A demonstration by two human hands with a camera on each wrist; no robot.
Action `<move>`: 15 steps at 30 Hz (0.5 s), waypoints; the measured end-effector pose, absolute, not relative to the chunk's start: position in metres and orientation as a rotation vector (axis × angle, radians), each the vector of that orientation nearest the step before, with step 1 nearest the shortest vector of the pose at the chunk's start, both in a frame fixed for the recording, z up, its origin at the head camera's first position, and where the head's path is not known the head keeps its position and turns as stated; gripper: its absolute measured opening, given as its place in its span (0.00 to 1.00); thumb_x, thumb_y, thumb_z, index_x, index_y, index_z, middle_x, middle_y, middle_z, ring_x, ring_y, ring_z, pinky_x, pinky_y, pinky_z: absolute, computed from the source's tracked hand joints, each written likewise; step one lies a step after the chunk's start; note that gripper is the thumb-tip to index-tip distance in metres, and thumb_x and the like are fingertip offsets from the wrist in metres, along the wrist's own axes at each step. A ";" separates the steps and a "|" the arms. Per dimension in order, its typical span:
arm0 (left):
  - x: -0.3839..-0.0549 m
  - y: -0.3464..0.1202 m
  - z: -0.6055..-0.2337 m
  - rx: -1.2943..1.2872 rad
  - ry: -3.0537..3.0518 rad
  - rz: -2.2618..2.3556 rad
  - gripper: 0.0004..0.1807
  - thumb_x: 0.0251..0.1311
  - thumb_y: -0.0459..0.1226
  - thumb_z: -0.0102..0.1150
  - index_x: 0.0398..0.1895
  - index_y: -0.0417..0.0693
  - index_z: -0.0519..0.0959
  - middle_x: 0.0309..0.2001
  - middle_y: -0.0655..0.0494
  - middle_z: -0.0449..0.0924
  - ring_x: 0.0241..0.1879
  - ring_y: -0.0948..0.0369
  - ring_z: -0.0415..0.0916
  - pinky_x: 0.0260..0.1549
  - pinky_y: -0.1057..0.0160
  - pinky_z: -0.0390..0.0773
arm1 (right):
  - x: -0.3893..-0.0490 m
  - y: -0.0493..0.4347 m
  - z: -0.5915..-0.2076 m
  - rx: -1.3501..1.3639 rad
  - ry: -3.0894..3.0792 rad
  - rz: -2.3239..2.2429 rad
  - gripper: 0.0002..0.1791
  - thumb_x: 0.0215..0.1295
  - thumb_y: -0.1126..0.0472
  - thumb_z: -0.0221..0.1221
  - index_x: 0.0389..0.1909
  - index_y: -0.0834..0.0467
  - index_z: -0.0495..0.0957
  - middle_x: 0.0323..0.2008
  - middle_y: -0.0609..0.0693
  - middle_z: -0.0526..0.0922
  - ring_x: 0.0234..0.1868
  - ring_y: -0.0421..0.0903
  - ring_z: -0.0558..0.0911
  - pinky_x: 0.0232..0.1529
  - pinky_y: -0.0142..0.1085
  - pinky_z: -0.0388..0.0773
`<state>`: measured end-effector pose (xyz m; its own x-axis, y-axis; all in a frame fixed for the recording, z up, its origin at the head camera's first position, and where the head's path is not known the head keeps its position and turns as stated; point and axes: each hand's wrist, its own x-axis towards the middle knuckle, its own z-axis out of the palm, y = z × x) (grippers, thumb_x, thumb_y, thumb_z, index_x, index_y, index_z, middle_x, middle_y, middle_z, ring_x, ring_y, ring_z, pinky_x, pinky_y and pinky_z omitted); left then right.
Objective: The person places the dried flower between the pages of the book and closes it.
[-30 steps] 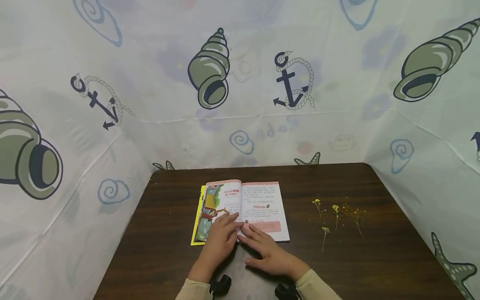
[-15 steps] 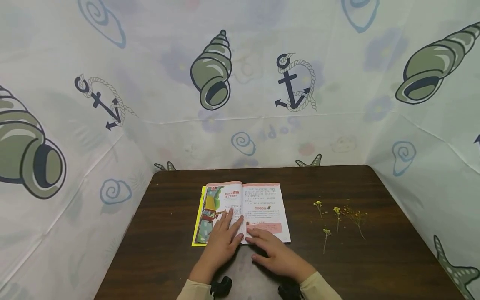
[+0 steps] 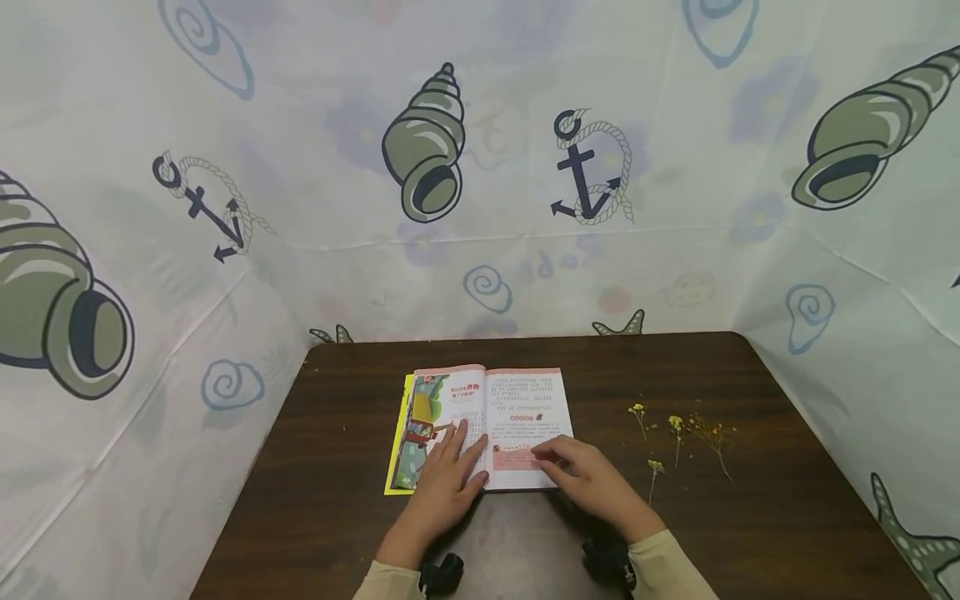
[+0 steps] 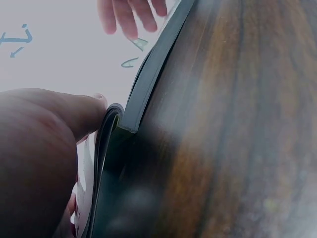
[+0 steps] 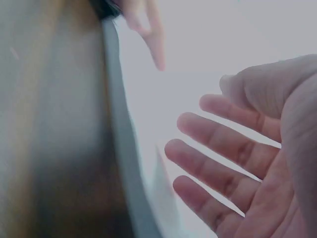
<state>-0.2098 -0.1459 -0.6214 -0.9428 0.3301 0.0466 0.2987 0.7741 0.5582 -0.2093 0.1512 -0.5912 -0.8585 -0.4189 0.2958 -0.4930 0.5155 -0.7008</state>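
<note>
An open book (image 3: 524, 393) with printed pages lies on the dark wooden table (image 3: 337, 417), a yellow cover edge showing at its left. My left hand (image 3: 444, 483) rests with fingers spread on the left page, thumb close to the central fold. In the left wrist view that thumb (image 4: 84, 111) lies on the pages near the lower edge. My right hand (image 3: 592, 483) is at the lower right of the right page, with nothing held. Its fingers (image 5: 218, 166) look extended and slightly apart in the right wrist view; whether they touch the paper I cannot tell.
Several small sprigs with yellow flowers (image 3: 676, 425) lie on the table to the right of the book. A white cloth (image 3: 510, 183) printed with shells and anchors surrounds the table's back and sides. Dark wrist devices (image 3: 442, 573) sit under both wrists.
My right hand has moved right, from near the fold to the right page's lower right corner. My left hand has shifted slightly and its fingers now point more upward on the left page.
</note>
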 end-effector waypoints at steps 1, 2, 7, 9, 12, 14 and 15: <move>-0.210 -0.146 -0.622 0.513 2.909 0.902 0.35 0.78 0.55 0.58 0.86 0.68 0.65 0.91 0.53 0.45 0.91 0.44 0.39 0.84 0.30 0.47 | -0.212 0.156 -0.589 0.735 -2.669 1.268 0.10 0.78 0.61 0.66 0.55 0.55 0.88 0.48 0.45 0.91 0.44 0.36 0.86 0.46 0.36 0.87; -0.209 -0.146 -0.622 0.514 2.911 0.907 0.35 0.78 0.55 0.58 0.86 0.68 0.65 0.91 0.53 0.45 0.90 0.44 0.39 0.84 0.30 0.47 | -0.215 0.162 -0.587 0.669 -2.678 1.265 0.10 0.78 0.61 0.66 0.54 0.55 0.89 0.47 0.44 0.91 0.41 0.35 0.85 0.44 0.34 0.86; -0.210 -0.147 -0.623 0.531 2.916 0.924 0.35 0.78 0.55 0.58 0.85 0.66 0.67 0.91 0.50 0.47 0.90 0.42 0.41 0.84 0.29 0.47 | -0.230 0.193 -0.578 0.360 -2.706 1.191 0.08 0.77 0.60 0.67 0.52 0.54 0.89 0.42 0.43 0.89 0.38 0.38 0.83 0.41 0.35 0.83; -0.211 -0.147 -0.622 0.527 2.906 0.911 0.35 0.78 0.56 0.57 0.85 0.67 0.66 0.91 0.52 0.46 0.90 0.43 0.39 0.84 0.30 0.46 | -0.236 0.207 -0.577 0.280 -2.697 1.114 0.07 0.77 0.60 0.66 0.51 0.55 0.89 0.41 0.45 0.89 0.39 0.40 0.83 0.42 0.38 0.84; -0.210 -0.147 -0.622 0.514 2.891 0.903 0.35 0.79 0.56 0.56 0.86 0.68 0.65 0.91 0.53 0.44 0.91 0.45 0.38 0.85 0.30 0.45 | -0.242 0.228 -0.580 0.180 -2.684 0.994 0.08 0.79 0.60 0.65 0.51 0.56 0.88 0.40 0.48 0.88 0.39 0.45 0.83 0.41 0.43 0.83; -0.210 -0.147 -0.622 0.501 2.882 0.898 0.35 0.79 0.57 0.56 0.86 0.70 0.64 0.91 0.55 0.43 0.91 0.46 0.36 0.85 0.31 0.44 | -0.245 0.240 -0.582 0.121 -2.683 0.931 0.09 0.80 0.59 0.64 0.52 0.57 0.88 0.41 0.51 0.88 0.40 0.48 0.84 0.41 0.46 0.83; -0.210 -0.147 -0.622 0.497 2.882 0.900 0.35 0.79 0.57 0.56 0.86 0.70 0.64 0.91 0.55 0.43 0.91 0.46 0.36 0.85 0.31 0.44 | -0.246 0.246 -0.584 0.097 -2.689 0.905 0.09 0.80 0.59 0.63 0.52 0.57 0.88 0.42 0.52 0.88 0.40 0.49 0.84 0.40 0.47 0.82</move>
<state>-0.2099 -0.1474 -0.6218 -0.9440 0.3296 0.0184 0.2815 0.7746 0.5664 -0.2458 0.2456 -0.5840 -0.9522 0.0318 0.3037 -0.1584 0.7989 -0.5803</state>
